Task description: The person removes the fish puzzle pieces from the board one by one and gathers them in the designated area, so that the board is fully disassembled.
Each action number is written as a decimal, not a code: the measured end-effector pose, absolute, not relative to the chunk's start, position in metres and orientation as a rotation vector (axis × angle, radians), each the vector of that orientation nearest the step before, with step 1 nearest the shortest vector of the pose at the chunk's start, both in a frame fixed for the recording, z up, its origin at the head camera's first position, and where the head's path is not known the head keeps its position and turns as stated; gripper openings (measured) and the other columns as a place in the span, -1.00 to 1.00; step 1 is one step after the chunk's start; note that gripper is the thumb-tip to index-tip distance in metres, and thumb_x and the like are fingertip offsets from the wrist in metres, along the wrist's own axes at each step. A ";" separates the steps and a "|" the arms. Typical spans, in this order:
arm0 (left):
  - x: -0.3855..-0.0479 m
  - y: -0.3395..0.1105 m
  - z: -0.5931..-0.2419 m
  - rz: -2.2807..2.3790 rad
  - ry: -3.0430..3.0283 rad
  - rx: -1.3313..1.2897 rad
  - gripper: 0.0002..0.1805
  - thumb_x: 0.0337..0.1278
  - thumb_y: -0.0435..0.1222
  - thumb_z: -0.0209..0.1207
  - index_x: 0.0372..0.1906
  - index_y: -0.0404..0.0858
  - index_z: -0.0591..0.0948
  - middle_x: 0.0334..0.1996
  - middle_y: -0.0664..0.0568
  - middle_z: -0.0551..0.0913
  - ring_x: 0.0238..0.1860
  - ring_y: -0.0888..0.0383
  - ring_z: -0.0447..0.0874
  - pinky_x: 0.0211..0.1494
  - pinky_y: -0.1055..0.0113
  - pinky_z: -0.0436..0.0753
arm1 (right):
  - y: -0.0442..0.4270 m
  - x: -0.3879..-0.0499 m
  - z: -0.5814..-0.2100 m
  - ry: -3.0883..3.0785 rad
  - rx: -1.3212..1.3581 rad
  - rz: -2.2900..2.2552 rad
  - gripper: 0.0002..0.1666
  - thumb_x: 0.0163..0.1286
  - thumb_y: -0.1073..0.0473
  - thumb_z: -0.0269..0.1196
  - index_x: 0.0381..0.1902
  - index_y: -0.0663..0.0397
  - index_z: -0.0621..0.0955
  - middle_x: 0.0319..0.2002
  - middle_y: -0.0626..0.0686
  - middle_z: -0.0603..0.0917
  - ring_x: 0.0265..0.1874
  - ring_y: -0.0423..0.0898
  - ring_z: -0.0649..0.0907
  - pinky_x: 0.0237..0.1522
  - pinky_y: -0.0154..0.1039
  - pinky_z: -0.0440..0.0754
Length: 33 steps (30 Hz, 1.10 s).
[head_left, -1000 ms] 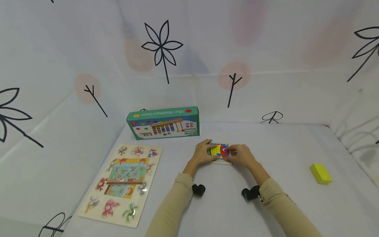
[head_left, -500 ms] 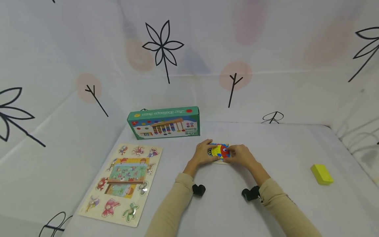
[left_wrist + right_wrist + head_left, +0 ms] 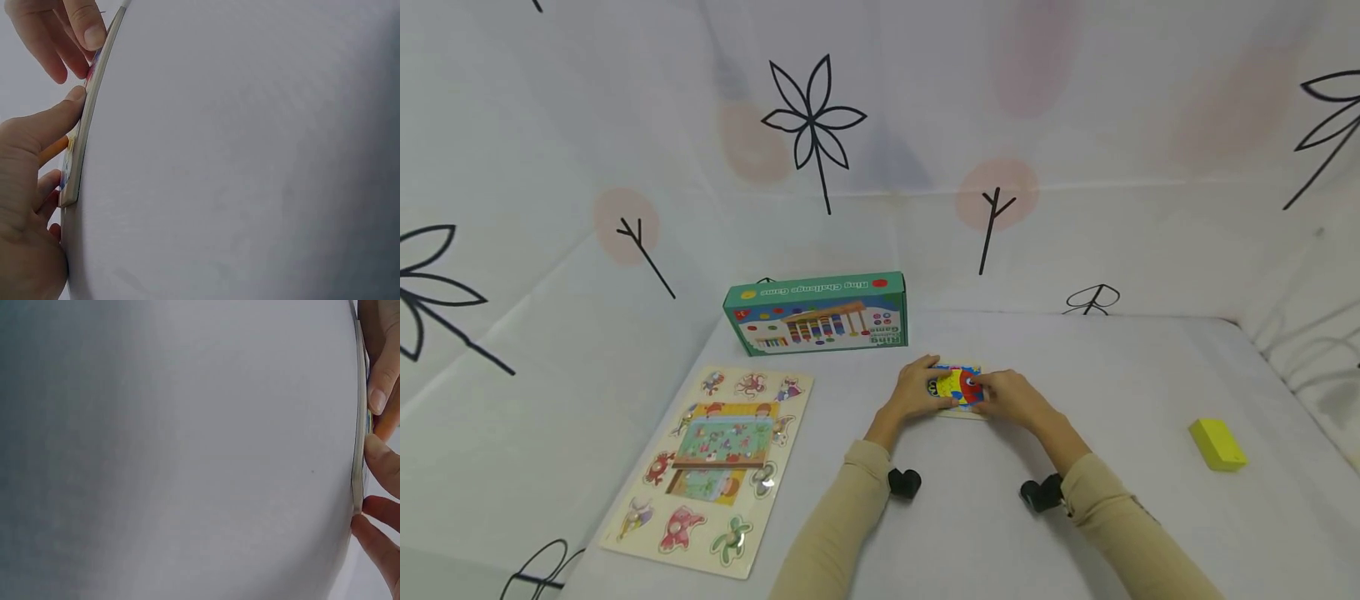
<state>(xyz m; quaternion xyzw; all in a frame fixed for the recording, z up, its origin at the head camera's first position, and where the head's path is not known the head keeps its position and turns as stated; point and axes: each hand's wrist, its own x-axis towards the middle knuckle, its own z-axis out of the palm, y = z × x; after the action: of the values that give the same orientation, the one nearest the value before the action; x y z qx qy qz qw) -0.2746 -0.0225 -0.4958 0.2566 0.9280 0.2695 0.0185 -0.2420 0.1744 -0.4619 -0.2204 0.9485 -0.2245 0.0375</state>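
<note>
A small wooden fish puzzle (image 3: 953, 387), with a yellow body, red head and blue surround, lies flat on the white table. My left hand (image 3: 916, 390) holds its left part, thumb at the near side and fingers reaching over the far side. At the fish's head, the thumb and curled fingers of my right hand (image 3: 1013, 393) grip the right end. The board's pale edge (image 3: 80, 156) shows side-on in the left wrist view, and the same edge (image 3: 358, 456) in the right wrist view. Fingers cover part of the picture at both ends.
To the left lies a large wooden peg puzzle board (image 3: 681, 533) with sea-animal pieces. A green ring game box (image 3: 820, 317) stands at the back left. A yellow block (image 3: 1217, 444) sits on the right of the table. A patterned white cloth hangs behind.
My right fingertips have shifted slightly over the fish's head, near its eye, and the right wrist has moved a little to the right. The left hand keeps its place.
</note>
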 end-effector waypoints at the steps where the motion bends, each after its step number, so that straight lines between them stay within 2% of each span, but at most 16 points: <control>1: -0.275 -0.023 -0.496 0.836 2.883 0.799 -0.39 -0.03 -0.03 0.33 0.17 -0.19 0.56 0.33 -0.09 0.34 0.39 0.00 0.18 0.42 0.06 0.15 | 0.175 -0.242 -0.462 2.900 -0.673 -0.699 -0.46 0.06 0.21 0.42 -0.01 0.41 0.59 -0.45 0.07 0.58 -0.51 -0.11 0.43 -0.45 -0.28 0.41; 3: -0.275 -0.023 -0.497 0.833 2.883 0.801 -0.39 -0.03 -0.03 0.33 0.17 -0.19 0.56 0.33 -0.09 0.35 0.39 0.00 0.18 0.42 0.06 0.15 | 0.175 -0.242 -0.461 2.884 -0.666 -0.698 -0.46 0.08 0.22 0.41 0.00 0.42 0.58 -0.54 0.00 0.48 -0.55 -0.14 0.37 -0.51 -0.32 0.29; 6: -0.276 -0.023 -0.497 0.833 2.882 0.805 -0.39 -0.03 -0.03 0.33 0.17 -0.19 0.56 0.32 -0.09 0.35 0.39 0.01 0.19 0.42 0.07 0.16 | 0.174 -0.241 -0.462 2.876 -0.655 -0.667 -0.47 0.11 0.22 0.38 0.02 0.41 0.57 -0.54 0.00 0.50 -0.54 -0.11 0.40 -0.49 -0.31 0.35; 9: -0.277 -0.023 -0.497 0.845 2.879 0.805 -0.39 -0.04 -0.03 0.33 0.16 -0.20 0.56 0.32 -0.09 0.36 0.38 0.00 0.20 0.41 0.06 0.16 | 0.172 -0.238 -0.465 2.909 -0.742 -0.554 -0.52 0.13 0.24 0.37 0.01 0.38 0.59 -0.40 0.13 0.65 -0.41 0.01 0.59 -0.31 -0.18 0.60; 11: -0.276 -0.024 -0.497 0.853 2.880 0.802 -0.38 -0.04 -0.02 0.33 0.15 -0.20 0.57 0.31 -0.09 0.37 0.38 0.00 0.21 0.41 0.07 0.17 | 0.170 -0.235 -0.466 2.939 -0.802 -0.506 -0.54 0.13 0.26 0.36 -0.01 0.38 0.59 -0.24 0.23 0.69 -0.26 0.12 0.65 -0.12 -0.05 0.63; 13: -0.276 -0.024 -0.497 0.853 2.882 0.802 -0.39 -0.04 -0.02 0.33 0.15 -0.21 0.57 0.31 -0.09 0.37 0.38 0.00 0.21 0.41 0.07 0.17 | 0.168 -0.232 -0.467 2.979 -0.865 -0.464 -0.56 0.12 0.27 0.36 -0.04 0.39 0.60 -0.13 0.29 0.68 -0.15 0.20 0.65 -0.03 0.04 0.59; 17: -0.276 -0.023 -0.497 0.850 2.889 0.803 -0.38 -0.05 -0.02 0.34 0.14 -0.21 0.57 0.31 -0.08 0.38 0.37 0.01 0.22 0.42 0.08 0.17 | 0.169 -0.228 -0.470 3.037 -0.899 -0.462 -0.58 0.13 0.28 0.36 -0.06 0.40 0.62 -0.11 0.31 0.67 -0.16 0.21 0.65 -0.05 0.04 0.59; 20: -0.276 -0.024 -0.497 0.868 2.894 0.801 -0.39 -0.08 -0.04 0.36 0.13 -0.22 0.58 0.29 -0.09 0.40 0.37 0.00 0.23 0.41 0.09 0.18 | 0.170 -0.228 -0.471 3.067 -0.894 -0.492 -0.67 0.18 0.33 0.31 -0.10 0.40 0.63 -0.17 0.29 0.69 -0.21 0.18 0.66 -0.09 0.02 0.61; 24: -0.277 -0.024 -0.498 0.878 2.888 0.814 -0.39 -0.10 -0.06 0.38 0.12 -0.22 0.59 0.29 -0.10 0.40 0.36 -0.01 0.25 0.41 0.09 0.19 | 0.174 -0.229 -0.471 3.031 -0.822 -0.587 -0.64 0.18 0.34 0.30 -0.06 0.43 0.61 -0.47 0.11 0.67 -0.45 -0.01 0.59 -0.31 -0.18 0.63; 26: -0.278 -0.024 -0.499 0.880 2.889 0.817 -0.39 -0.10 -0.05 0.37 0.12 -0.22 0.59 0.29 -0.09 0.41 0.36 -0.01 0.25 0.41 0.09 0.20 | 0.176 -0.230 -0.471 3.005 -0.814 -0.620 -0.56 0.15 0.29 0.34 -0.03 0.46 0.59 -0.59 -0.02 0.57 -0.54 -0.12 0.49 -0.45 -0.29 0.54; 28: -0.278 -0.024 -0.500 0.885 2.889 0.814 -0.40 -0.10 -0.05 0.37 0.12 -0.21 0.60 0.29 -0.09 0.41 0.36 -0.01 0.25 0.41 0.08 0.20 | 0.177 -0.232 -0.470 2.981 -0.814 -0.643 -0.52 0.13 0.25 0.37 -0.03 0.45 0.59 -0.64 -0.07 0.50 -0.57 -0.16 0.40 -0.51 -0.31 0.44; 31: -0.279 -0.024 -0.499 0.896 2.884 0.801 -0.40 -0.10 -0.06 0.37 0.12 -0.21 0.60 0.29 -0.09 0.40 0.36 0.00 0.25 0.41 0.09 0.19 | 0.179 -0.234 -0.469 2.966 -0.790 -0.672 -0.54 0.13 0.23 0.37 -0.04 0.41 0.61 -0.47 0.07 0.66 -0.51 -0.13 0.48 -0.39 -0.25 0.56; 33: -0.278 -0.024 -0.498 0.901 2.873 0.803 -0.40 -0.09 -0.06 0.37 0.12 -0.22 0.59 0.29 -0.10 0.40 0.37 -0.01 0.24 0.42 0.09 0.18 | 0.179 -0.236 -0.469 2.946 -0.738 -0.704 -0.53 0.13 0.22 0.38 -0.03 0.38 0.62 -0.32 0.18 0.70 -0.47 -0.11 0.51 -0.35 -0.21 0.59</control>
<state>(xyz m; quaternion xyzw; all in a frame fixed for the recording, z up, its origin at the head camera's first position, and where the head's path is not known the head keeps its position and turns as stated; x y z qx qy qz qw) -0.2785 -0.0242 -0.4975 0.2576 0.9219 0.2893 0.0127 -0.2358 0.1794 -0.4691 -0.2366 0.9449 -0.2260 0.0122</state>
